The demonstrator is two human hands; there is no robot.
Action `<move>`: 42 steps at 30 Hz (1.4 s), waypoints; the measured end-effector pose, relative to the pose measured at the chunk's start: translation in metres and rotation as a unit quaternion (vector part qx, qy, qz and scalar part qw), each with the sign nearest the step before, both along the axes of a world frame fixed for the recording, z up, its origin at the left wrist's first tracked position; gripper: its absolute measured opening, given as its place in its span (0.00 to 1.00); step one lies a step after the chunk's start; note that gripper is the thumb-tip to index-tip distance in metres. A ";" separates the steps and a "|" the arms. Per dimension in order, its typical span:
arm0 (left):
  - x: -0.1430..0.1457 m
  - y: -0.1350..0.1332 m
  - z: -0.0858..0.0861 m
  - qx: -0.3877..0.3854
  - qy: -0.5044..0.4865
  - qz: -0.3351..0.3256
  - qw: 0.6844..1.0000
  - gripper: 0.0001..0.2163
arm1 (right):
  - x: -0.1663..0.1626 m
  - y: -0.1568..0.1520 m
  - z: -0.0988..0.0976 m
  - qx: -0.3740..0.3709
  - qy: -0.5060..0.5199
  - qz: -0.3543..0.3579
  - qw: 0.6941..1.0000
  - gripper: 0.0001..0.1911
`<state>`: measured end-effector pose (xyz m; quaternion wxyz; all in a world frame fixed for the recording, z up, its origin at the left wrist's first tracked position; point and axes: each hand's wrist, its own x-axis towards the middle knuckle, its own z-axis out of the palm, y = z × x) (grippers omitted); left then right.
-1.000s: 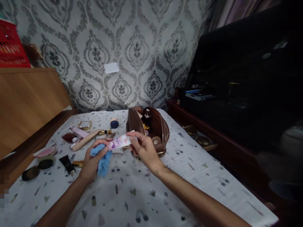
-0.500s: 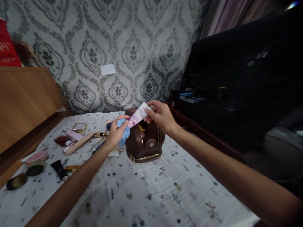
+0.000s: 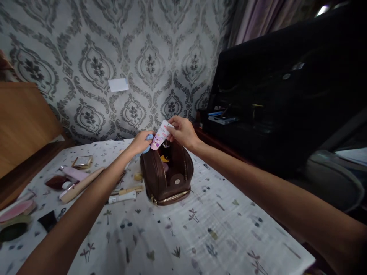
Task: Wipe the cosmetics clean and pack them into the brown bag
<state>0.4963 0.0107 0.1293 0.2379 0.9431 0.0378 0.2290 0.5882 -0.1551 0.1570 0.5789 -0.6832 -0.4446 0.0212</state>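
Note:
An open brown toiletry bag (image 3: 166,179) stands on the patterned sheet (image 3: 206,236), with bottles showing inside it. My right hand (image 3: 182,131) pinches a white and pink tube (image 3: 159,135) by its top end, tilted over the bag's opening. My left hand (image 3: 140,142) is closed on a blue cloth (image 3: 149,137) at the bag's left rim, touching the tube's lower end.
Cosmetics lie scattered left of the bag: a beige tube (image 3: 80,185), a white pen-like stick (image 3: 122,197), a square compact (image 3: 82,162), a pink compact (image 3: 17,209), a black tube (image 3: 47,220). A wooden headboard (image 3: 23,126) stands left, a dark cabinet (image 3: 272,95) right.
Both hands moved away from me with the tube and cloth, from in front of the bag to above its opening. The tube tilted more upright. The view swung right.

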 end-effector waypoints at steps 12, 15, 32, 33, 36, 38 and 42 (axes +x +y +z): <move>0.010 -0.006 0.012 0.237 0.188 0.020 0.953 0.19 | 0.035 -0.001 0.007 -0.008 -0.044 -0.113 0.993 0.08; 0.007 -0.010 0.007 0.291 0.171 0.023 0.941 0.20 | 0.035 0.009 0.002 -0.052 -0.113 -0.151 0.981 0.10; 0.004 -0.003 -0.011 0.291 0.109 0.016 0.950 0.17 | 0.020 0.055 -0.013 -0.412 -0.395 -0.163 0.805 0.19; 0.004 -0.002 -0.011 0.293 0.109 0.014 0.950 0.17 | 0.020 0.056 -0.014 -0.415 -0.397 -0.159 0.803 0.19; 0.004 -0.001 -0.012 0.304 0.111 0.013 0.946 0.17 | 0.020 0.059 -0.018 -0.420 -0.403 -0.143 0.800 0.18; 0.003 -0.001 -0.012 0.311 0.115 0.015 0.943 0.17 | 0.020 0.060 -0.020 -0.421 -0.409 -0.134 0.799 0.17; 0.004 -0.002 -0.012 0.311 0.119 0.016 0.943 0.16 | 0.022 0.061 -0.026 -0.418 -0.416 -0.118 0.799 0.15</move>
